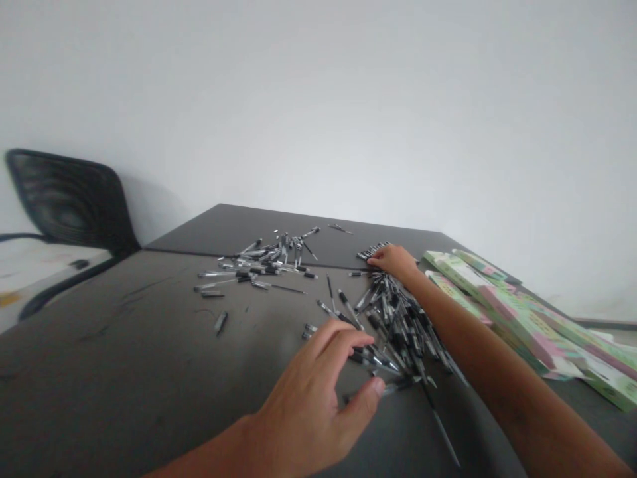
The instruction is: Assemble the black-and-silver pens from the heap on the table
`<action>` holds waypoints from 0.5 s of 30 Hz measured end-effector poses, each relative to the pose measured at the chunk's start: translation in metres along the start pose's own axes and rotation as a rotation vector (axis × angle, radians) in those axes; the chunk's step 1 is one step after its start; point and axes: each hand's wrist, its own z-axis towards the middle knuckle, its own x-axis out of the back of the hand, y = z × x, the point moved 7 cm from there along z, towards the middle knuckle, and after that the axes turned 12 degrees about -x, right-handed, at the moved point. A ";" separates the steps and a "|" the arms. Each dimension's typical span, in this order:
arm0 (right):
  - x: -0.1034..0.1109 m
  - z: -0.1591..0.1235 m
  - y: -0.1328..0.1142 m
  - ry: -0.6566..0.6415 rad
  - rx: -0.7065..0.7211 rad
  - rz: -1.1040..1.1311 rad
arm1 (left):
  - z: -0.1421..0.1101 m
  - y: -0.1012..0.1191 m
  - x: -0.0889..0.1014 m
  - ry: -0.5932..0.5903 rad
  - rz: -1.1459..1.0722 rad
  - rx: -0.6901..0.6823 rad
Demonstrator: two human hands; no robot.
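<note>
My left hand [323, 392] hovers low over the near edge of a pile of clear and black pens [398, 318], thumb and fingers apart, with nothing between them. Farther off, my right hand [393, 260] reaches past that pile to a tidy row of pens [372, 251] lying side by side. Its fingers are drawn together at the row's near side; what they hold, if anything, is hidden. A long thin pen refill [445, 431] sticks out from the pile toward me.
A second scatter of pens and caps [269, 259] lies left of centre across the seam of the dark table [124, 358]. One short pen part [221, 322] lies apart. Green and pink cardboard boxes [512, 312] cover the right side. A black mesh chair [70, 199] stands at left.
</note>
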 end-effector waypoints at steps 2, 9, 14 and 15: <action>0.001 0.001 0.002 0.024 0.007 0.005 | 0.000 -0.001 0.000 -0.006 0.006 0.007; 0.003 -0.003 0.022 0.063 0.021 -0.015 | 0.001 0.000 0.000 0.003 0.024 -0.014; 0.006 -0.007 0.034 0.050 0.010 -0.044 | 0.000 -0.002 -0.001 0.001 0.025 -0.026; 0.006 -0.008 0.035 0.050 0.009 -0.049 | 0.000 -0.002 -0.001 0.002 0.028 -0.025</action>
